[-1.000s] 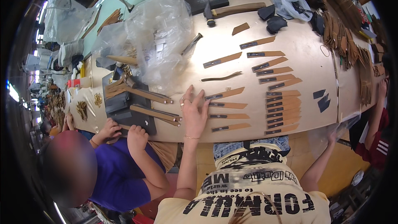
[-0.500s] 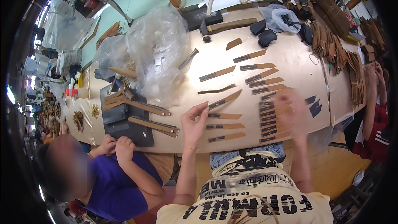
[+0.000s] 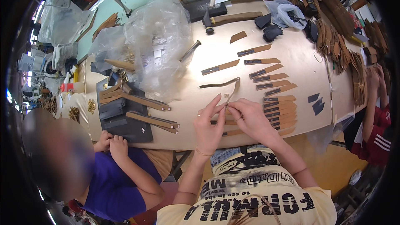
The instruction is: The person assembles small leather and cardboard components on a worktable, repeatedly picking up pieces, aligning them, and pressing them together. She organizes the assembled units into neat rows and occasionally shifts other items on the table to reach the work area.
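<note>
Both of my hands meet over the near middle of the table, pinching a thin brown leather strip (image 3: 234, 90) between them. The strip points away from me, its far tip near a dark curved strip (image 3: 218, 83). My left hand (image 3: 209, 120) has its fingertips closed on the strip's near end, and my right hand (image 3: 252, 118) pinches it from the other side. Fingers hide the gripped end. Beneath the hands lie more strips, partly covered. Right of them runs a column of brown strips (image 3: 284, 109) with dark patches on their left ends, close to my right wrist.
A hammer (image 3: 237, 18) and a crumpled clear plastic bag (image 3: 156, 50) lie farther back. At left, brown straps (image 3: 152, 121) rest on a black board (image 3: 114, 121) beside a seated co-worker. Dark scraps (image 3: 318, 107) and bundled strips (image 3: 357, 79) are on the right.
My right hand has moved left from the strip column to join my left hand. The held strip has swung to a steeper angle, and both hands now grip it.
</note>
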Available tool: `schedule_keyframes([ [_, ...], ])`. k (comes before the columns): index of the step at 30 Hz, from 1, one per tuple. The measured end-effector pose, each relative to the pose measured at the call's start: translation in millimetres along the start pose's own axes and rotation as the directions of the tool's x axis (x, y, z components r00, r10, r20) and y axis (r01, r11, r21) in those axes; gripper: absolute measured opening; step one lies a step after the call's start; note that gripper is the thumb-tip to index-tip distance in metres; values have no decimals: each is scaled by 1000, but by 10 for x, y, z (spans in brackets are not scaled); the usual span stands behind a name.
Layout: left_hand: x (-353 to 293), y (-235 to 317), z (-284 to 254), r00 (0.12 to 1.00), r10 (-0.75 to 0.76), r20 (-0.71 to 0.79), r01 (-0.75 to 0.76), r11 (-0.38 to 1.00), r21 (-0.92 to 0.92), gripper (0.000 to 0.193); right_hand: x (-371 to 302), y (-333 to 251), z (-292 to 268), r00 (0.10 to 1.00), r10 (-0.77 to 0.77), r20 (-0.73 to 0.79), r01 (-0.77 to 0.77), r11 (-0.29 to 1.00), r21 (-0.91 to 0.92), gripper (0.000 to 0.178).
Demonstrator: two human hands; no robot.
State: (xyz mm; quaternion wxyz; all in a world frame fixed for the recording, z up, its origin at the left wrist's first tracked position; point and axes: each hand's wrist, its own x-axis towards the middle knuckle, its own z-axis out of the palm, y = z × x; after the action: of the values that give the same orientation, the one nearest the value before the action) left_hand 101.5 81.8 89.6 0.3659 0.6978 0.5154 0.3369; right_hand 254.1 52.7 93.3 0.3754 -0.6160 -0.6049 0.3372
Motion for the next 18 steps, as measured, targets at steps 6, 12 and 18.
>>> schedule_keyframes([
  [6, -9, 36, 51, 995, 86, -44, -81, 992, 97, 40, 7, -22, -17, 999, 32, -16, -32, 999, 11, 13],
  [12, 0, 31, 57, 998, -16, -65, 10, 996, -87, 40, 10, -4, -17, 999, 53, -10, -53, 999, 10, 11],
  [18, 64, -110, -86, 983, -165, -75, 140, 954, -265, 21, 13, 116, -62, 991, 80, -109, -93, 989, -115, 10],
])
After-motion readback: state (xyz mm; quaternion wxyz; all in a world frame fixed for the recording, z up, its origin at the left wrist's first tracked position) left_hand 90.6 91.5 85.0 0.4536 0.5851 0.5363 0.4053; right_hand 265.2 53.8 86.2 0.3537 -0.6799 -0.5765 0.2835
